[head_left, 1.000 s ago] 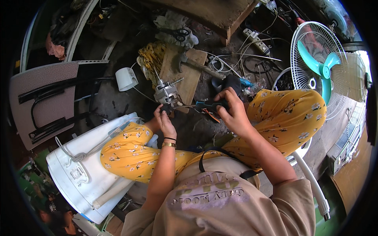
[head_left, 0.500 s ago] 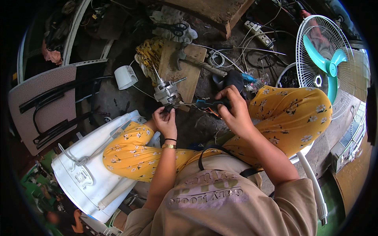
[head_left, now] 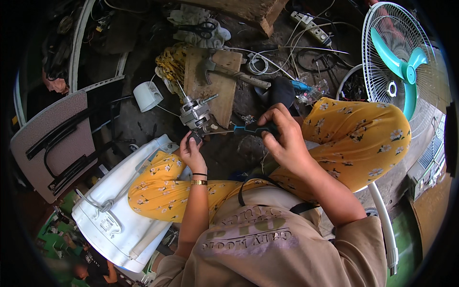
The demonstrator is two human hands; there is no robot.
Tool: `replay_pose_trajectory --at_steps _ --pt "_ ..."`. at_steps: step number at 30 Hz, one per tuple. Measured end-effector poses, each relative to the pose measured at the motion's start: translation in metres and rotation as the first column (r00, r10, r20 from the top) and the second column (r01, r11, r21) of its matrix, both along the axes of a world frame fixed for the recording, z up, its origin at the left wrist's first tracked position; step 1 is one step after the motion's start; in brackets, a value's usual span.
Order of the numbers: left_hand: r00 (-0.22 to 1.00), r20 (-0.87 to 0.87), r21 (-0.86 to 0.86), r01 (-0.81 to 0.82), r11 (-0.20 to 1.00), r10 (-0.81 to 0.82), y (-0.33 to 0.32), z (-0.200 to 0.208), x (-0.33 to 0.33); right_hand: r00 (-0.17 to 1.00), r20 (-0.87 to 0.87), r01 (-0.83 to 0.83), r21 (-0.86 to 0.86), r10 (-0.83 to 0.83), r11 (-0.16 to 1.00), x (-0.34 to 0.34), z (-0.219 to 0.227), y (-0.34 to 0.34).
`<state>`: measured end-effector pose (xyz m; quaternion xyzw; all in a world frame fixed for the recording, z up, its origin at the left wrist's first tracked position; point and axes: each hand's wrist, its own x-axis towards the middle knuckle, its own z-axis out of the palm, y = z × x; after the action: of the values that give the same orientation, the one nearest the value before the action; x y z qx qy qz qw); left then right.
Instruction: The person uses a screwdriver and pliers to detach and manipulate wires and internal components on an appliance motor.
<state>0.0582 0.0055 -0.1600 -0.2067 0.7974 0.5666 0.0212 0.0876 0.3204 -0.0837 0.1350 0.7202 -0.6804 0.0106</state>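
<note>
A screwdriver [head_left: 251, 129] with a black and blue handle is gripped by my right hand [head_left: 289, 146], fingers closed round the handle's end. Its thin shaft points left, the tip against or close to the lower end of a silver fan motor [head_left: 195, 115]; exact contact cannot be told. The motor's long shaft points up and away. My left hand [head_left: 192, 157] pinches a small black block-shaped part [head_left: 194, 138] just below the motor. Right behind the motor lies a wooden board [head_left: 227, 95] with a claw hammer [head_left: 239, 75] across it.
A white cup-shaped piece [head_left: 147, 96] with a cord sits left of the motor. Scissors [head_left: 203, 29] rest on a rag at the back. A power strip [head_left: 311, 29] and loose cables lie back right, near a fan [head_left: 404, 71] with turquoise blades. A white plastic container [head_left: 112, 210] stands at my left.
The head view has shifted slightly. The motor sits more upright in view, and the black part in my left hand shows more clearly. The screwdriver stays in my right hand, its shaft more exposed.
</note>
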Motion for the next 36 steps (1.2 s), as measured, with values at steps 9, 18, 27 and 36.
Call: replay_pose_trajectory --at_steps 9,18,27,36 --pt "1.000 -0.003 0.021 -0.022 1.000 0.022 -0.001 -0.003 0.001 1.000 0.027 -0.001 -0.030 0.002 1.000 -0.002 -0.006 -0.002" --pt "0.999 0.016 0.049 -0.038 0.998 0.037 -0.004 -0.007 0.003 0.999 0.033 -0.013 -0.037 0.014 0.999 -0.003 -0.009 -0.005" --pt "0.998 0.005 0.076 -0.066 0.995 0.065 -0.005 -0.010 0.003 0.999 0.047 0.020 -0.030 -0.018 0.999 0.001 -0.025 -0.010" --pt "0.995 -0.040 0.082 -0.089 0.993 0.093 -0.004 -0.015 0.004 0.958 0.274 0.151 -0.214 -0.089 0.965 0.005 -0.044 -0.017"
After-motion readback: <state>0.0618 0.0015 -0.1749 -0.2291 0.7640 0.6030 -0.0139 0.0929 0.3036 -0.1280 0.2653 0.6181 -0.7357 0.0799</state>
